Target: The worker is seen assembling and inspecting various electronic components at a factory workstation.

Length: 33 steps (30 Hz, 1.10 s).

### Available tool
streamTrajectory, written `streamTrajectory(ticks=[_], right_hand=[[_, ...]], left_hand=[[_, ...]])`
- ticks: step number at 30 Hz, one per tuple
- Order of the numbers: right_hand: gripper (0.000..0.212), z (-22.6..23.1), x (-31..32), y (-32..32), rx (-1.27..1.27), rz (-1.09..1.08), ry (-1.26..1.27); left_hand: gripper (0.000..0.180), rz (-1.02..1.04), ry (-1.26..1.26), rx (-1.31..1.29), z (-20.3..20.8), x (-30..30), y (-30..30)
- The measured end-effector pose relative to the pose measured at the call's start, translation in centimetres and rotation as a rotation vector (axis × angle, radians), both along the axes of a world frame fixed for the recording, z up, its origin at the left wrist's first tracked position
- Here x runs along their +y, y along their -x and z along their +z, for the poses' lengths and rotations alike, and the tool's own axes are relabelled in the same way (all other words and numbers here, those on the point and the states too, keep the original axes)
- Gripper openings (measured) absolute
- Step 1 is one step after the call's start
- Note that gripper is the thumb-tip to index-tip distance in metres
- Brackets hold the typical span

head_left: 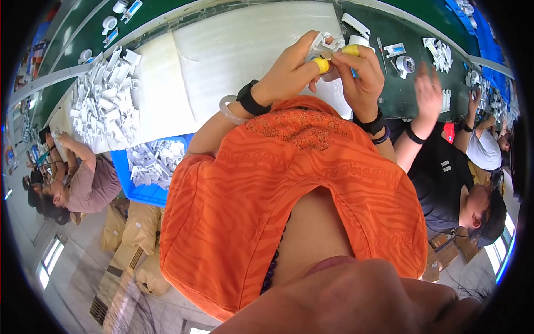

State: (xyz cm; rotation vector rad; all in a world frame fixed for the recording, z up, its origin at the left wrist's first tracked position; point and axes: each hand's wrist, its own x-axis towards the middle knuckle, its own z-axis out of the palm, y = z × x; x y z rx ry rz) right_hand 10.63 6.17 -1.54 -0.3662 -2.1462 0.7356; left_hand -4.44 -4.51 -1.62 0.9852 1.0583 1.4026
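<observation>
Both hands are raised together over the far side of the table. My left hand point(295, 65), with a yellow cover on the thumb, is closed around a small white plastic part point(321, 43). My right hand point(361, 78) has a yellow cover on a fingertip. Its thumb and finger are pinched at the lower edge of that part, on a small piece too tiny to name. Fingers partly hide the white part. Just behind the right hand is a white round object point(359, 40), and a long white plastic piece point(355, 25) lies beyond it.
A heap of white plastic parts point(108, 103) lies at the left on a pale sheet point(233, 50). Below it stands a blue bin point(133, 192) of similar parts. At right are a tape roll point(406, 65), a blue-and-white piece point(395, 50) and a co-worker's raised hand point(427, 94).
</observation>
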Motion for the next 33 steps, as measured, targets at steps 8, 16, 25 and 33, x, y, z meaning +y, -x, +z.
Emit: streamTrajectory(ticks=[8,16,25,33], right_hand=[[0.026,-0.2,0.2,0.1,-0.005,-0.033,-0.094],[0.026,0.3,0.4,0.0,-0.03,-0.025,-0.2],[0.024,0.2,-0.3,0.1,-0.03,-0.026,-0.202],[0.02,-1.9,-0.5,0.9,-0.089,-0.052,-0.157]], left_hand=[[0.044,0.017,-0.032,0.017,-0.3,-0.2,-0.2],[0.041,0.081,-0.127,0.123,-0.3,-0.1,-0.6],[0.036,0.133,-0.082,0.227,-1.2,-0.5,-0.9],[0.033,0.1,0.109,0.071,-2.8,-0.1,0.2]])
